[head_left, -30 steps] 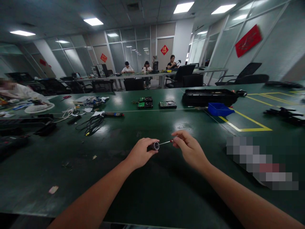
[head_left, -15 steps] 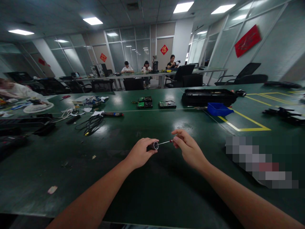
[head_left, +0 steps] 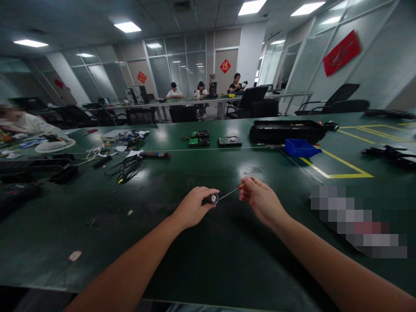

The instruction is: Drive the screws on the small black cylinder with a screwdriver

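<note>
In the head view, your left hand (head_left: 194, 207) has its fingers clamped round a small black cylinder (head_left: 212, 199), whose silvery end faces right. Your right hand (head_left: 262, 200) pinches a thin screwdriver (head_left: 230, 193). Its shaft slants left and down from those fingers to the cylinder's end, just above the tabletop (head_left: 208, 260).

Left hand (head_left: 193, 208) and right hand (head_left: 261, 200), both bare. Each joins a long, slim forearm, the left forearm (head_left: 136, 262) and the right forearm (head_left: 325, 264), uncovered from wrist to the lower edge. The wide lens broadens both towards the corners.
</note>
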The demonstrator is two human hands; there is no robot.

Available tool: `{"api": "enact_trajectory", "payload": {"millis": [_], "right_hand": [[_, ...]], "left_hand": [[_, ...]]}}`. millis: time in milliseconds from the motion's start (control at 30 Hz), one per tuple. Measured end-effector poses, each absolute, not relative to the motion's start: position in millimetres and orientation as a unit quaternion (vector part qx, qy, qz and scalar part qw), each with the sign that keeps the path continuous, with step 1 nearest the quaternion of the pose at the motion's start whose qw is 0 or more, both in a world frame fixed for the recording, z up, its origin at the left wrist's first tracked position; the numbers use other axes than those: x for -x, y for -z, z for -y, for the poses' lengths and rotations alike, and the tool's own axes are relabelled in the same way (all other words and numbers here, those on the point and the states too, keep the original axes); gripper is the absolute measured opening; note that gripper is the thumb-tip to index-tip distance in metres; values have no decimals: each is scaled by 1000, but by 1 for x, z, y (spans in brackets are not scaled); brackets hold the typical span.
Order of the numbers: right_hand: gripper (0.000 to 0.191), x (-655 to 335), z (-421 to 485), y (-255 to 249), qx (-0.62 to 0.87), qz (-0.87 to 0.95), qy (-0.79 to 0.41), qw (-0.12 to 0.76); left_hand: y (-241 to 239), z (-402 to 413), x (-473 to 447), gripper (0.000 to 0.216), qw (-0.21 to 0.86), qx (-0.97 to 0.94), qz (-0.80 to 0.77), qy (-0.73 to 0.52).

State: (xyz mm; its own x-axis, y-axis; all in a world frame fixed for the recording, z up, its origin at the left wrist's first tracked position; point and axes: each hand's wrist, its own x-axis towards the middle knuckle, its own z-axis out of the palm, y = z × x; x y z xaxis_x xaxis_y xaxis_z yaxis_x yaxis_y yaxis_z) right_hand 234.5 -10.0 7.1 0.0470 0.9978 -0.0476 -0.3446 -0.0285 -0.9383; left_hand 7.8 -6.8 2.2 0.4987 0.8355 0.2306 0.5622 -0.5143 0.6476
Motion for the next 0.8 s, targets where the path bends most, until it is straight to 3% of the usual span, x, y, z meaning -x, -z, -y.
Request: {"api": "enact_trajectory", "payload": {"millis": [467,800], "right_hand": [[26,-232,23,-14,474,612,-358,522],[24,-231,28,-16,471,637,-331,512]], "left_hand": [[-5,10,-10,47,260,-825,-437,-247],[-7,10,-12,44,262,-819,-439,-260]]}}
